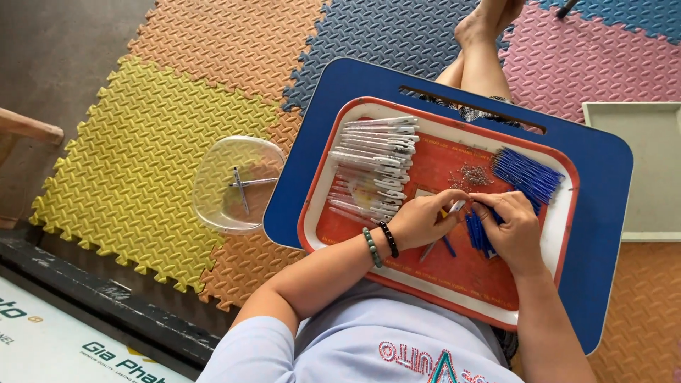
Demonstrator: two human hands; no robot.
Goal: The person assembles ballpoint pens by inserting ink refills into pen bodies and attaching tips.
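At tray (pixel 340 234) centre: left hand (pixel 420 220) and right hand (pixel 512 230) together pinch one pen (pixel 445 225). Two finished pens in bowl (pixel 213 213) off left edge; barrels (pixel 372 167) left, refills (pixel 528 174) right, many left.

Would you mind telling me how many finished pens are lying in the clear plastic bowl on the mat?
2. Both lie in the clear bowl left of the blue lap table: one pen points up and down, the other pen lies crosswise over it. None seem hidden.
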